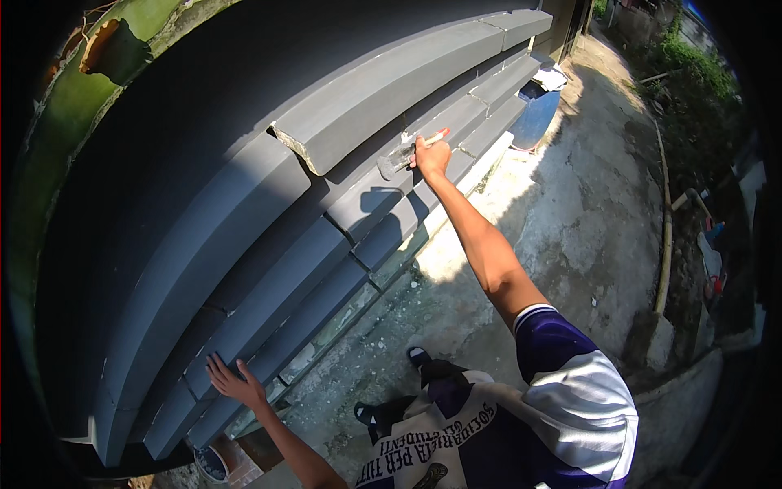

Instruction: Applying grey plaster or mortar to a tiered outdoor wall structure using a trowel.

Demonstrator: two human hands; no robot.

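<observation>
My right hand (432, 156) grips a paintbrush (398, 161) by its pale handle, which ends in a red tip. The brush's grey-coated bristles point left, close to the grey stepped ledges (269, 208); whether they touch cannot be told. Shadows of the hand and brush fall on the ledge faces below. Lower left, my left hand (235, 383) lies with its fingers spread against one of the ledges and holds nothing. The ledges are long, curved grey blocks in stacked rows, with dark joints and a rough, pale broken end at the upper block.
A blue barrel (536, 118) with white material on top stands by the ledges' far end. A concrete path (595, 187) runs along the right, bordered by a long pole (665, 236). A bucket (212, 463) sits at lower left beside bricks (242, 466).
</observation>
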